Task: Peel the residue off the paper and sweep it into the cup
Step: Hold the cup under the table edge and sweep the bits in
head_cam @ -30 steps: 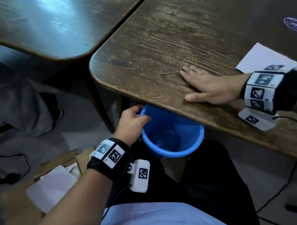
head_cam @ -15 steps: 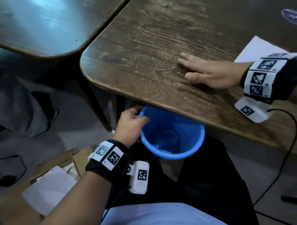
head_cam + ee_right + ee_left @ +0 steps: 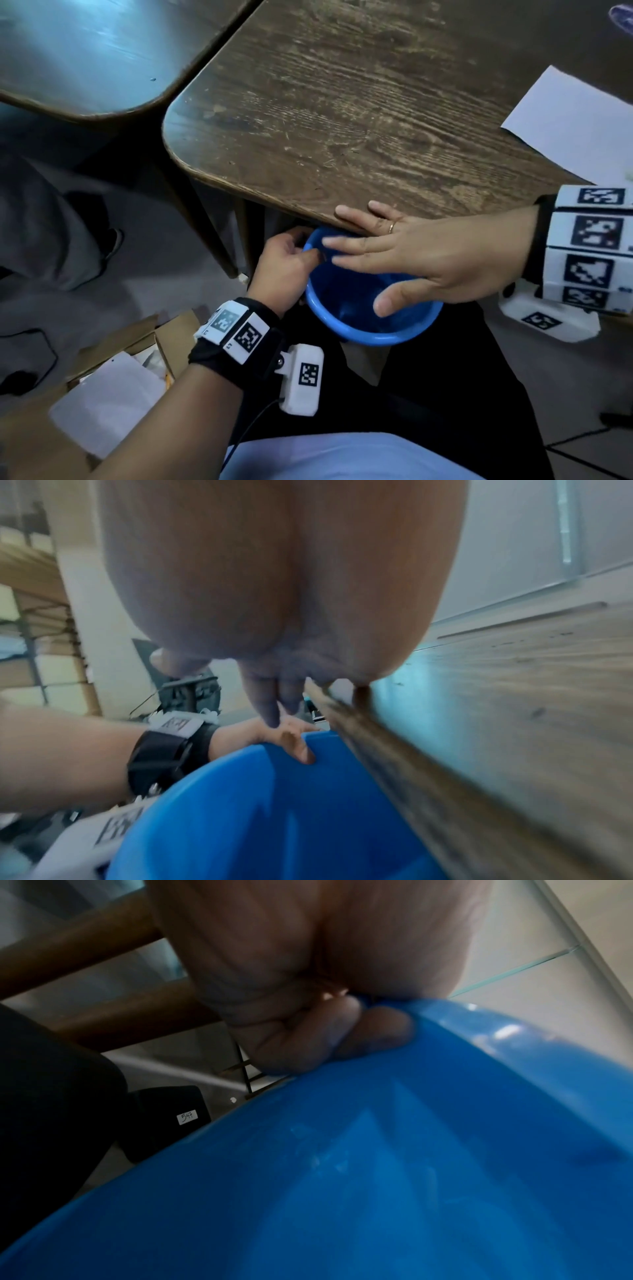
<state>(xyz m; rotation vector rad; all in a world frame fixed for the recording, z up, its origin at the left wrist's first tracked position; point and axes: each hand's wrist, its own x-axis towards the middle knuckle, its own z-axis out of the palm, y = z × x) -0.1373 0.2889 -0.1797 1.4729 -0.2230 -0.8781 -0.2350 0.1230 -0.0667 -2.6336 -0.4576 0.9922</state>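
A dark wooden table is carrying the paper far right. Left hand is gripping the cup below the near edge; right hand, fingers flat, is sweeping residue off. Next, probably another pass.

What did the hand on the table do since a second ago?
The right hand slid flat across the wooden table to its near edge and now reaches out over the blue cup. The left hand kept its grip on the cup's rim under the edge. The white paper stayed put.
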